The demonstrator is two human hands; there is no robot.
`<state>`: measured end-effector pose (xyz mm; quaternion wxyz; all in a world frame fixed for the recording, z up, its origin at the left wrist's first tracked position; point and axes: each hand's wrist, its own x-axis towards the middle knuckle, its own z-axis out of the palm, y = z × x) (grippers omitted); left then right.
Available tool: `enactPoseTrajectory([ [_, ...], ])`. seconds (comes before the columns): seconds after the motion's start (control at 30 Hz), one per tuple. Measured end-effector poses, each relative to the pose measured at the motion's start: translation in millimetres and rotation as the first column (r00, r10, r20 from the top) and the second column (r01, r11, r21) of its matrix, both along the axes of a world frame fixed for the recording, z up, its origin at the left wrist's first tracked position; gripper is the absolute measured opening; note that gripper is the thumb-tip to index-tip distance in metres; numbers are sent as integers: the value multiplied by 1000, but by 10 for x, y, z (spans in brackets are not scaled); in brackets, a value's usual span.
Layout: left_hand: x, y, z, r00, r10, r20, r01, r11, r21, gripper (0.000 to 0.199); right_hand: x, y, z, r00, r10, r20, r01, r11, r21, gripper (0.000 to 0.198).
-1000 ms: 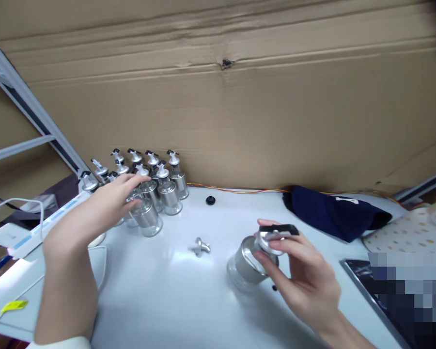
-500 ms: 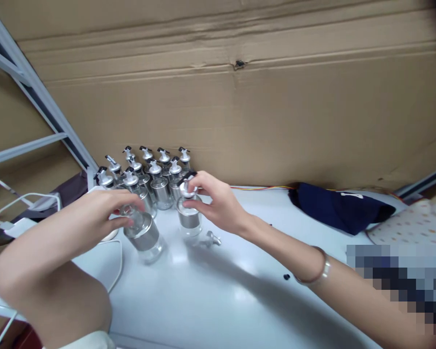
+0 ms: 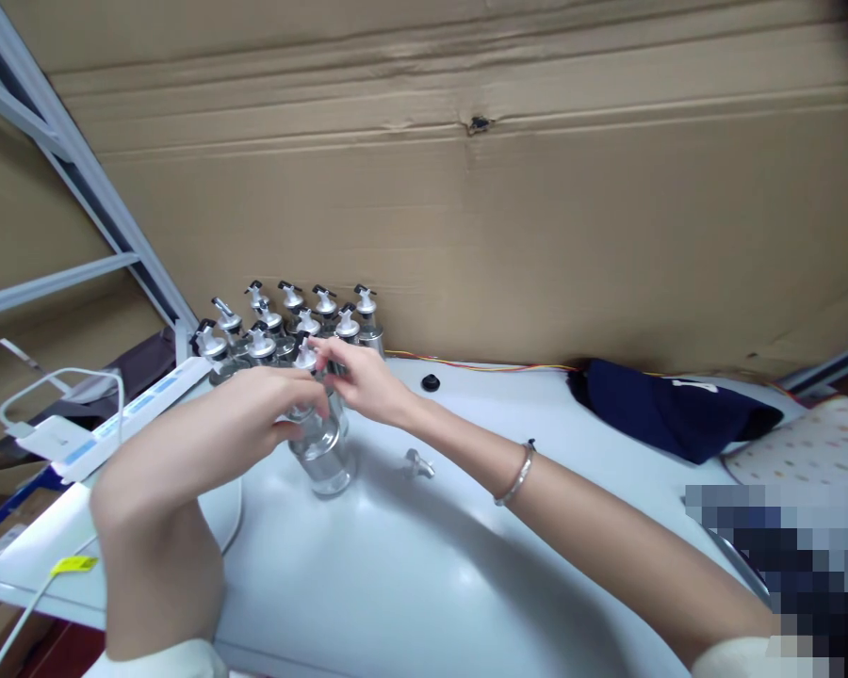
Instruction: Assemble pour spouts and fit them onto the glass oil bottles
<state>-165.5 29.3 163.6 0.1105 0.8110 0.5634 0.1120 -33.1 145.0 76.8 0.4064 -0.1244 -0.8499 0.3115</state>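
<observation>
My left hand [image 3: 279, 400] is closed around the neck of a clear glass bottle [image 3: 327, 463] with a silver band, tilted slightly on the table. My right hand [image 3: 367, 379] pinches the silver pour spout [image 3: 305, 356] of another bottle, just behind the first; most of that bottle is hidden by my hands. Beyond them stands a cluster of several similar bottles [image 3: 371, 337], fitted with silver spouts and black flip caps. A loose pour spout [image 3: 419, 463] lies on the table to the right of the left hand's bottle.
A small black round piece [image 3: 431, 382] lies near the back of the white table [image 3: 410, 584]. Cardboard [image 3: 466, 235] walls the rear. A dark blue cloth item [image 3: 657, 410] lies at right, a power strip [image 3: 141, 405] with cables at left. Thin wires [image 3: 481, 367] run along the back edge.
My right hand has carried its spouted bottle left, towards the cluster. My left hand and its bottle have shifted right. The black piece at the back has come into sight.
</observation>
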Motion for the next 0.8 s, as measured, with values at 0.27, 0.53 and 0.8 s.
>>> enactPoseTrajectory([
  [0.27, 152, 317, -160, 986, -125, -110, 131, 990, 51, 30, 733, -282, -124, 984, -176, 4, 175, 980, -94, 17],
  [0.53, 83, 524, -348, 990, -37, -133, 56, 987, 148, 45, 1625, -513, -226, 897, -427, 116, 441, 885, -148, 13],
  [0.8, 350, 382, -415, 973, 20, -229, 46, 959, 279, 54, 2159, -534, -384, 793, -600, 108, 609, 780, -140, 13],
])
